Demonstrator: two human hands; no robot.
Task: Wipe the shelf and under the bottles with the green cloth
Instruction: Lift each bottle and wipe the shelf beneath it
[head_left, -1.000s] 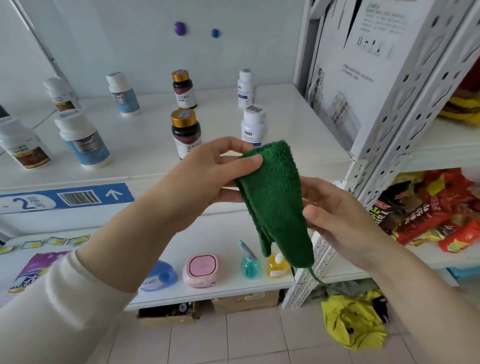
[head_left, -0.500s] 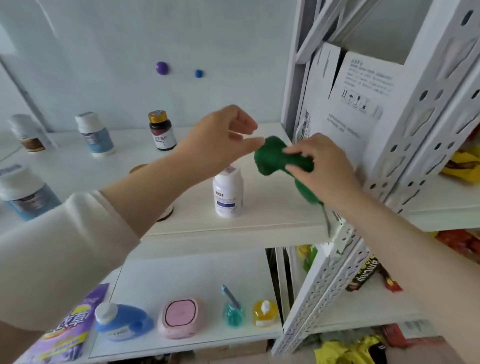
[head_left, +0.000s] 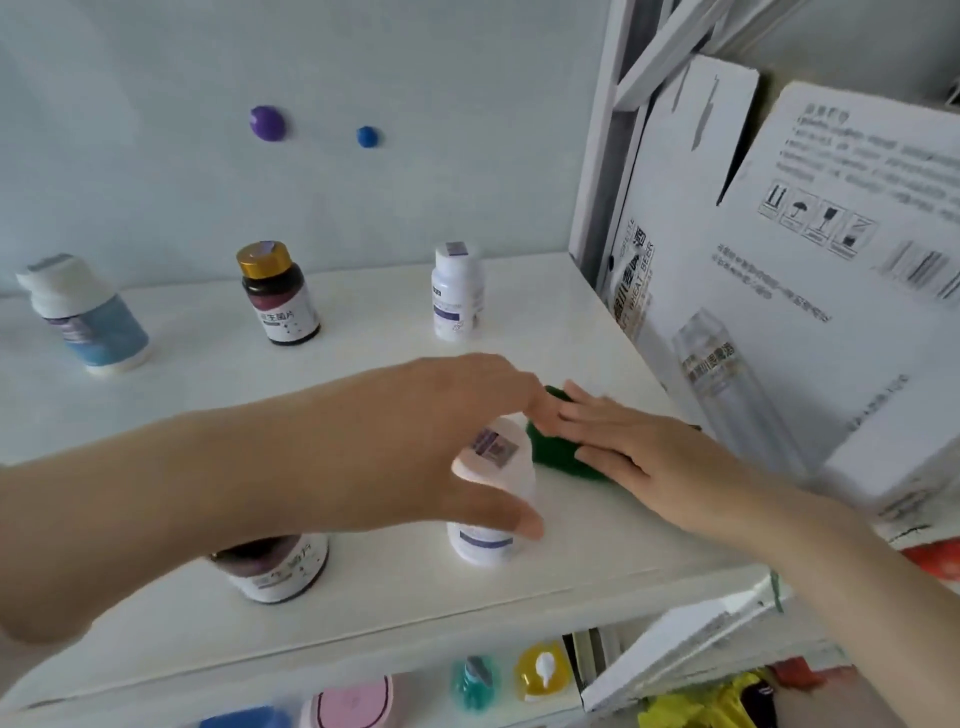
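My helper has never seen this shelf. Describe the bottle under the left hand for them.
On the white shelf, look at the front row. The white bottle with a purple label stands under the left hand, beside the green cloth. Its front neighbour is dark; the other white bottle stands behind.

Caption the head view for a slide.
The right hand presses the green cloth onto the white shelf while the left hand arches over a white bottle.
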